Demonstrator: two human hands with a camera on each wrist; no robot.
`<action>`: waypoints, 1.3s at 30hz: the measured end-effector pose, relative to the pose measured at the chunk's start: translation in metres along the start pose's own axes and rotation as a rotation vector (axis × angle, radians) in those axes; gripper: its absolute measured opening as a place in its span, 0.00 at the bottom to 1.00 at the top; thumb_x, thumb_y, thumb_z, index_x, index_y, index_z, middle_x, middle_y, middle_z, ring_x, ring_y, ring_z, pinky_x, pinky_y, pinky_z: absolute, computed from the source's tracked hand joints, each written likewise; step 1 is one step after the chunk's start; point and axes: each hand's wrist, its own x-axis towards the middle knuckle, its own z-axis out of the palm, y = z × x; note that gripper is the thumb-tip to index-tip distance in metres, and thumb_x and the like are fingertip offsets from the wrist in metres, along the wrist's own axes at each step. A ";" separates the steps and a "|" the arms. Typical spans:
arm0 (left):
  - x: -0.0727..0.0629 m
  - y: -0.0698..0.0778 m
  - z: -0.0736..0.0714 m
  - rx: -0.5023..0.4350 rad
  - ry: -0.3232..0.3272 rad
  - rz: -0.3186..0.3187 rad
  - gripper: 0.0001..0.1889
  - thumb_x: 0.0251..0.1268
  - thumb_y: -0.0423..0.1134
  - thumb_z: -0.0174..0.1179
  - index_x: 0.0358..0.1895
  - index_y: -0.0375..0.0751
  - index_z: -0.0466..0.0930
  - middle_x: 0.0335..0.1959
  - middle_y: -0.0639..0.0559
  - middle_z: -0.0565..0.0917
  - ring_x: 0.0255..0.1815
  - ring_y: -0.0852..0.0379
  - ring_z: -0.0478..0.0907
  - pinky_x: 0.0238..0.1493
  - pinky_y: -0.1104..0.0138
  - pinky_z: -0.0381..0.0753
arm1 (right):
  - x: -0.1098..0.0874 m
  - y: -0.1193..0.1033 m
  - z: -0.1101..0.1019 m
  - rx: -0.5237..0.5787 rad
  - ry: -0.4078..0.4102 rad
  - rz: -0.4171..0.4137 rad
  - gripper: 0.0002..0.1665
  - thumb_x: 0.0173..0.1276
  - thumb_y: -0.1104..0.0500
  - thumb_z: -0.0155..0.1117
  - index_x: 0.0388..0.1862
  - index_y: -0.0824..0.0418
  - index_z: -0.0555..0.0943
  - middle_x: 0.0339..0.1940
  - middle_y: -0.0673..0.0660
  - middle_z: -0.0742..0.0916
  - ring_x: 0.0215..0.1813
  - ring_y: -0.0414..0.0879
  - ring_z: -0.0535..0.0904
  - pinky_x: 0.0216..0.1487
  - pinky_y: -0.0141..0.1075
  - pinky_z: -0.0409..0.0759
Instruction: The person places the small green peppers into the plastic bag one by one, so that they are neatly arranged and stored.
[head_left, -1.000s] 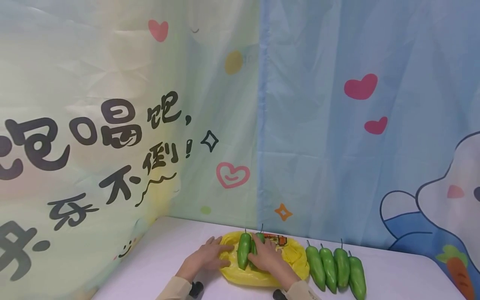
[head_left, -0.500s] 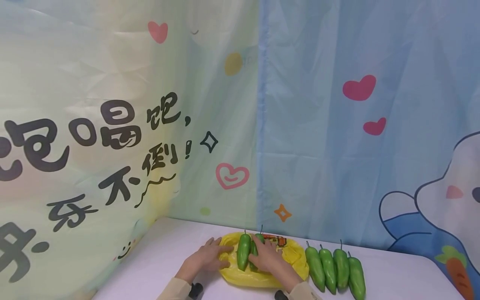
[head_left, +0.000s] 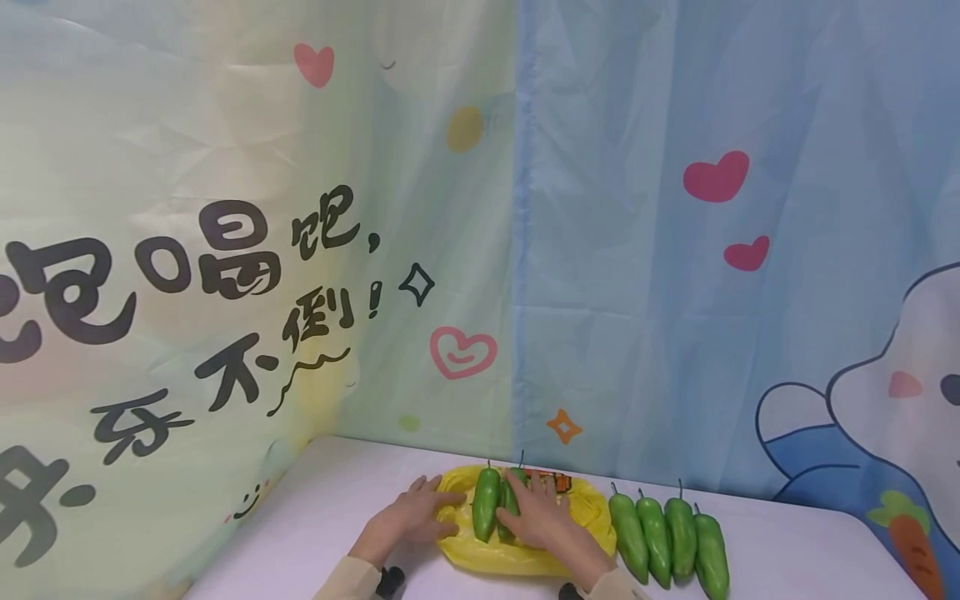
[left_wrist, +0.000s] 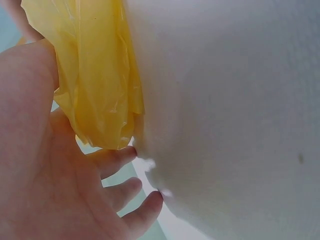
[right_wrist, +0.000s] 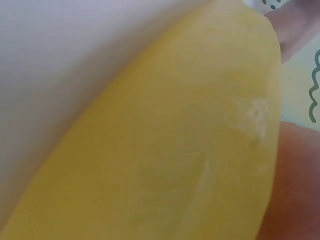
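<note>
Two green peppers lie side by side on a yellow plastic bag [head_left: 480, 556] in the head view. The left pepper [head_left: 487, 502] is in plain sight; my right hand [head_left: 543, 512] partly covers the other one [head_left: 509, 502]. That hand rests over the bag with its fingers spread, thumb and forefinger beside the covered pepper. At the bag's left edge is my left hand [head_left: 416, 510], its fingers extended. In the left wrist view the yellow plastic [left_wrist: 95, 75] reaches over the left hand's fingers [left_wrist: 145, 212]. Yellow plastic [right_wrist: 165, 135] hides most of the right hand in the right wrist view.
Several more green peppers [head_left: 681, 537] lie in a row on the white table [head_left: 300, 508], right of the bag. Printed cloth curtains [head_left: 600, 250] stand behind and to the left of the table. An orange-red printed patch [head_left: 553, 482] shows at the bag's far edge.
The right hand's fingers look a little more spread and raised than before. The peppers and the bag keep their places, and the left hand looks the same.
</note>
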 end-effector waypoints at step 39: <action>-0.003 0.004 -0.003 -0.013 -0.018 0.000 0.25 0.65 0.53 0.63 0.66 0.58 0.78 0.78 0.37 0.63 0.80 0.30 0.52 0.75 0.31 0.55 | -0.032 0.024 -0.020 -0.086 0.078 -0.045 0.43 0.72 0.36 0.58 0.81 0.48 0.60 0.81 0.73 0.54 0.80 0.76 0.43 0.69 0.82 0.38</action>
